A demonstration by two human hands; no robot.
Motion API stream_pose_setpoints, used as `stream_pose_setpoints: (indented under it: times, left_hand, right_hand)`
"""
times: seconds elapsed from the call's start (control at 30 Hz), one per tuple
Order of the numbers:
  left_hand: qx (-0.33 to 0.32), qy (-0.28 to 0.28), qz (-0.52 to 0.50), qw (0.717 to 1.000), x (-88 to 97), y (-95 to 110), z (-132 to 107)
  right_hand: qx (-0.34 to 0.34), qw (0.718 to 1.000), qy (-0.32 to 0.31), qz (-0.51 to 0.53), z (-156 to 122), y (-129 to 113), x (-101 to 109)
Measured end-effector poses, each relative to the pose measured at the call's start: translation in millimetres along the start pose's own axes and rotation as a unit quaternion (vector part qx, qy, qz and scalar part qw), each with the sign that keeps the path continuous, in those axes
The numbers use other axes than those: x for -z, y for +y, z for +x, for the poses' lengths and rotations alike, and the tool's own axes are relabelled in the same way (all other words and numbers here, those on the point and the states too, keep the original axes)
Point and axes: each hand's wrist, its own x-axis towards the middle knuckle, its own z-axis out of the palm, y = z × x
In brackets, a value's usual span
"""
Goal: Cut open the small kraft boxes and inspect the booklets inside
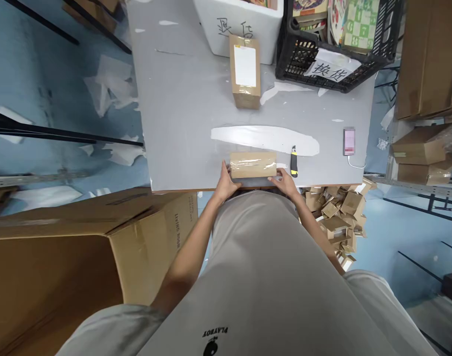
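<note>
A small brown cardboard box (253,165), with clear tape along its top, lies lengthwise near the front edge of the grey table. My left hand (226,183) grips its left end, thumb along the near side. At the opposite end, my right hand (284,182) holds the box's near right corner between thumb and fingers. Just right of that hand lies a black and yellow utility knife (294,162), its tip pointing away from me. Beyond the box a long white strip (265,137) stretches across the tabletop.
A taped box with a white label (245,69) stands against a white foam bin (240,24). Books fill a black crate (337,64) at the back right. A phone (349,141) charges at right. A big open carton (151,242) stands left; small boxes (339,217) pile below right.
</note>
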Motion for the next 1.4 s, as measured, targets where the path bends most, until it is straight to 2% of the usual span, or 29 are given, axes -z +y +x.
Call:
stream_pose_setpoints:
  times: [0.07,0.13,0.27,0.37,0.57,0.7,0.83,0.97,1.07,1.17,1.27,1.4]
  left_hand:
    - [0.051,-0.024,-0.037,0.998,-2.3,-6,-1]
    - [0.068,-0.014,-0.041,0.997,-0.5,-8,-3]
    - [0.021,0.057,-0.049,0.997,11.2,-3,-10]
    - [-0.001,0.081,-0.09,0.993,18.9,3,-8]
    - [0.067,0.059,-0.078,0.993,23.7,5,19]
    - [0.066,0.026,-0.099,0.993,31.2,-2,29]
    - [0.091,0.005,-0.099,0.991,37.7,-13,23]
    - [0.105,-0.012,-0.086,0.991,34.6,-19,13]
    - [0.094,-0.018,-0.079,0.992,28.4,-19,10]
    - [0.085,0.0,-0.064,0.994,25.2,-18,7]
    - [0.081,0.005,-0.057,0.995,26.1,-17,6]
    - [0.081,-0.008,-0.041,0.996,29.5,-14,4]
  right_hand:
    - [-0.017,1.0,0.007,0.011,-5,0,-7]
    - [-0.022,0.999,0.019,0.033,-10,-1,-12]
    - [0.012,0.994,0.059,0.087,-15,-3,-14]
    - [0.043,0.99,0.084,0.107,-8,-7,-13]
    - [0.019,0.995,0.083,0.058,26,-18,-14]
    - [0.025,0.995,0.079,0.055,39,-17,-11]
    - [-0.002,0.994,0.081,0.073,35,-4,-14]
    - [-0.037,0.991,0.074,0.107,25,10,-27]
    - [-0.029,0.99,0.079,0.114,19,15,-35]
    - [0.003,0.994,0.076,0.082,16,16,-34]
    - [0.025,0.998,0.047,0.041,14,15,-31]
    - [0.018,0.999,0.032,0.021,10,9,-30]
